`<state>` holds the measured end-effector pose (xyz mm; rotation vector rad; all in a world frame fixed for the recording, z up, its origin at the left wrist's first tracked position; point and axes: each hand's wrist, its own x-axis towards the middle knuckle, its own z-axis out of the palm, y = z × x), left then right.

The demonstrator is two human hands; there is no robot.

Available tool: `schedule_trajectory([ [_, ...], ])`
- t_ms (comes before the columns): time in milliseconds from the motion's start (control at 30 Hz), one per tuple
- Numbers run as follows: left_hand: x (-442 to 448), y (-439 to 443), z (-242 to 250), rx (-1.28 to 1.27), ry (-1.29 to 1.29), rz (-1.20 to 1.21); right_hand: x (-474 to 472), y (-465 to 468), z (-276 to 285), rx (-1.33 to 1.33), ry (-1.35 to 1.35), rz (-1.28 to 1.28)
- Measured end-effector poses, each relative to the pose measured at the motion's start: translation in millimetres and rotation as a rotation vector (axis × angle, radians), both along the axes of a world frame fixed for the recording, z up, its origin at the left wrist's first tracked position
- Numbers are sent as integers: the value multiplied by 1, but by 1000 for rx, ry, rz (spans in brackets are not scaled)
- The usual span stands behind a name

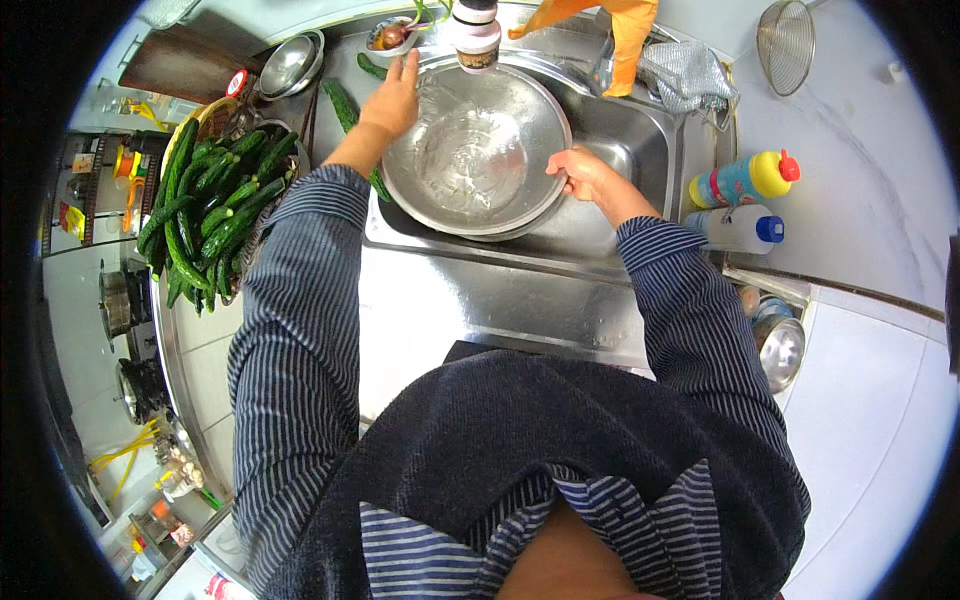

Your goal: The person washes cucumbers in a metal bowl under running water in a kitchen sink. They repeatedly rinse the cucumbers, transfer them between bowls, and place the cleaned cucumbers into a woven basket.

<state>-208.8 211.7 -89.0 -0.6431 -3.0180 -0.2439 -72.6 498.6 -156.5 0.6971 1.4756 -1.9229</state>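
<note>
A wide steel basin [472,154] holding some clear water sits over the left part of a steel sink [626,161]. My right hand [585,176] grips the basin's right rim, thumb on top. At the upper left rim, my left hand [394,97] has its fingers stretched out and seems to hold nothing; whether it touches the rim I cannot tell. A faucet [477,37] stands above the far rim. Left of the basin, a cucumber [341,105] lies on the steel counter, with others partly hidden behind the basin and my left arm. Many cucumbers [214,202] are heaped in a basket farther left.
Behind the basin are a small bowl with an onion [391,35] and an orange cloth [626,45]. Nested steel bowls [291,64] stand at the back left. Right of the sink lie a yellow-and-blue bottle [739,180] and a white bottle [735,229]. A wire strainer [785,46] is at the upper right.
</note>
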Motion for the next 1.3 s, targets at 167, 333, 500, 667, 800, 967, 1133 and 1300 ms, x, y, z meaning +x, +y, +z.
schedule_trajectory([
  [167,-22,-11,38,343,-953,193,24,6,-25,-44,-4,-58],
  [333,10,-15,39,693,-878,134,25,-10,-39,-5,93,-133],
  [500,11,-3,46,418,-470,25,9,-20,-67,-61,108,-208],
  [667,32,4,62,375,-332,-2,-1,-16,-41,73,207,-192],
  [800,34,-3,55,511,-366,57,-13,-3,-18,268,287,-148],
  [967,46,-5,34,735,-409,129,-16,13,-10,362,453,-170],
  [1133,52,-3,19,824,-386,138,-19,24,-5,443,550,-166],
  [1300,54,-5,13,832,-395,153,-10,24,4,492,535,-159],
])
